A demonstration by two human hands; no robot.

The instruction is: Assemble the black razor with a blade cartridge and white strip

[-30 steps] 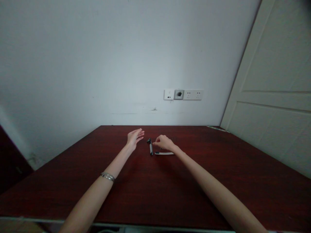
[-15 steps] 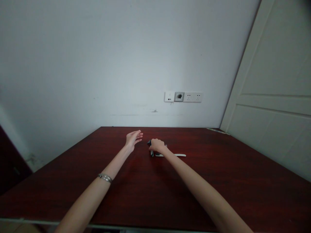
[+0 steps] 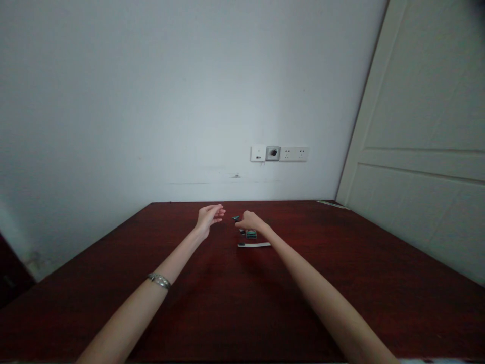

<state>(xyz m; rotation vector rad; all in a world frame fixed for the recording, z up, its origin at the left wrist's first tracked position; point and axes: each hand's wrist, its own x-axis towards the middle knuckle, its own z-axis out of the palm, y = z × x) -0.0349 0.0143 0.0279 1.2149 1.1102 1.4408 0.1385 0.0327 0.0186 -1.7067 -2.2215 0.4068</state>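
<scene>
My right hand [image 3: 250, 221] is closed on a small dark item [image 3: 235, 219] with a greenish top, which sticks out to the left of its fingertips. Just below that hand, a small green-and-black block [image 3: 251, 234] rests on the table. Nearer to me lies a thin white strip [image 3: 255, 244] with a dark left end; my right wrist is close to its other end. My left hand [image 3: 209, 216] is held a little to the left, its fingers apart and nothing between them. A silver bracelet [image 3: 159, 280] circles the left forearm.
The dark red wooden table [image 3: 212, 303] reaches back to a pale wall. Sockets and switches [image 3: 293, 153] are set in the wall above the far edge. A white panelled door [image 3: 424, 172] stands at the right. A thin strip [image 3: 332, 205] lies at the far right corner.
My right hand has lifted slightly and turned, and the dark item now shows beyond its fingers. The green-and-black block has come into sight below. My left hand remains open, and the view has shifted slightly.
</scene>
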